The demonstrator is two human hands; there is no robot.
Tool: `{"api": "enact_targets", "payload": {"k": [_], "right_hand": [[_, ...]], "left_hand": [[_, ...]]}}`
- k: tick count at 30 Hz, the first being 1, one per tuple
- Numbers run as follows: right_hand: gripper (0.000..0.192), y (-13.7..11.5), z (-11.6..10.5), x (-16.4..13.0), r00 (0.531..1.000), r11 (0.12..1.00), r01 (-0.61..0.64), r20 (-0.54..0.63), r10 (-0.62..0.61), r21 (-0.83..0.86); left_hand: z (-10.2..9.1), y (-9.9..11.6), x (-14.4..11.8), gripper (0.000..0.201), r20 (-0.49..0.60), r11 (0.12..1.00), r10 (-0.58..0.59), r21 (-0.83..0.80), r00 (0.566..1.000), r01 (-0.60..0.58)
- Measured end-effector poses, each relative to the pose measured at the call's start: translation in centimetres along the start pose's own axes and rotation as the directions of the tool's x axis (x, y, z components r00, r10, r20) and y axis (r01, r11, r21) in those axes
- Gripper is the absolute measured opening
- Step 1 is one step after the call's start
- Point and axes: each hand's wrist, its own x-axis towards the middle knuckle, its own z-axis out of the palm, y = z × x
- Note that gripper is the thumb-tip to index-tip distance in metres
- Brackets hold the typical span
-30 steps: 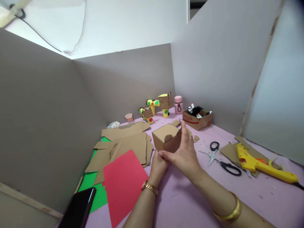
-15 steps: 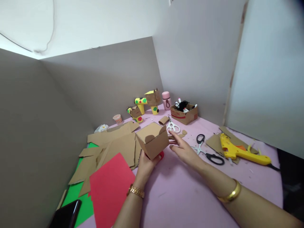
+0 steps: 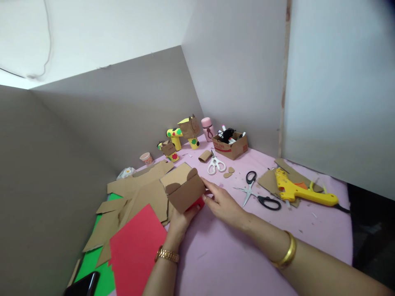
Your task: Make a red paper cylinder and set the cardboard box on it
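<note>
Holding a small cardboard box [image 3: 184, 190] tilted just above the pink desk [image 3: 234, 246] — left hand [image 3: 182, 218] cupped under it, fingers closed on its underside. Right hand [image 3: 224, 203], open, touches its right side. Assembly step looks underway; next move likely calls for steadying the flaps.

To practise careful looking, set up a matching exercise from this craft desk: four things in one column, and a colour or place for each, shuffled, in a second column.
Things:
1. glue gun
2. cardboard box
3. white scissors
4. phone

Colour or place:
a. held in the left hand, touched by the right hand
b. near left corner, by the green paper
c. yellow, lying on cardboard scraps at the right
d. far side, between a small cardboard roll and two heart cut-outs

Pairs: 1-c, 2-a, 3-d, 4-b
</note>
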Motion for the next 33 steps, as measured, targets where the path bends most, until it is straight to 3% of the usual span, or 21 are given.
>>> {"api": "enact_targets", "payload": {"k": [11,16,21,33], "right_hand": [[0.067,0.6,-1.2,0.4,0.987,0.989,-0.145,-0.072,0.147,0.041],[0.055,1.5,-0.6,0.3,0.987,0.987,-0.152,-0.052,0.154,0.047],[0.036,2.4,-0.1,0.3,0.989,0.989,-0.144,-0.016,0.145,0.042],[0.039,3.3,0.8,-0.1,0.992,0.999,0.009,0.125,-0.013,0.034]], "left_hand": [[-0.4,-0.4,-0.2,0.057,0.012,0.999,-0.051,0.013,0.999,0.05],[-0.6,-0.1,-0.3,0.057,0.045,0.998,-0.067,-0.014,0.997,0.068],[-0.8,-0.1,-0.4,0.059,0.067,0.995,-0.083,-0.048,0.994,0.086],[-1.3,0.3,-0.8,0.043,0.116,0.982,-0.137,-0.112,0.984,0.15]]}}
